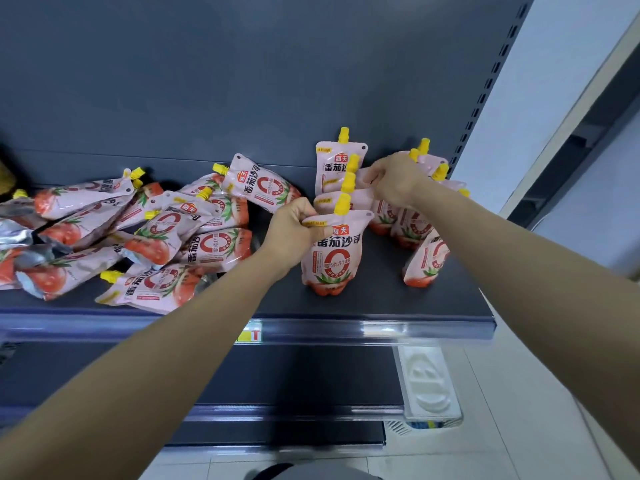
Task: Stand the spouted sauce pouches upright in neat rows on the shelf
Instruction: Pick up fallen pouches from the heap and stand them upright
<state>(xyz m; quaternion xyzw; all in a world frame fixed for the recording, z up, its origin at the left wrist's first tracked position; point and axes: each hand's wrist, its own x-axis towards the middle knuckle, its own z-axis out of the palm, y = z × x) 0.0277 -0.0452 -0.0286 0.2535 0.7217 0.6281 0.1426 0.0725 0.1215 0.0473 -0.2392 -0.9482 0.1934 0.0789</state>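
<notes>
Left grip (294, 233) closed: fingers curled, thumb and knuckles pinching the top left corner of the front pouch (332, 251). That pouch stands upright near the front of the shelf (374, 299), base puffed out and top seam flat.

Right grip (394, 183) also closed, fingers curled on the top edge of the second pouch (360, 199) just behind the front one. I can't tell if it catches a neighbour too.

Behind these, more pouches line up one after another, and the back pouch (337, 164) is against the back panel (242, 81). To the right is another standing group (412, 226), partly hidden by my right wrist. One leaning pouch (426, 261) tilts at the front of it.

To the left is a loose pile (156, 237) of pouches lying flat and overlapping, spouts pointing in different directions. A few show silver foil backs.

The pouches are glossy pink film, soft and crinkled, with a red tomato print, a red ring and Chinese lettering. Each has a ribbed yellow cap (342, 204) at the top left corner.

The shelf and panel are matte dark grey metal. A clear plastic price rail (346, 330) runs along the shelf's front edge, and a slotted upright (485, 98) stands at the right. Pale floor tiles (519, 427) lie below.
</notes>
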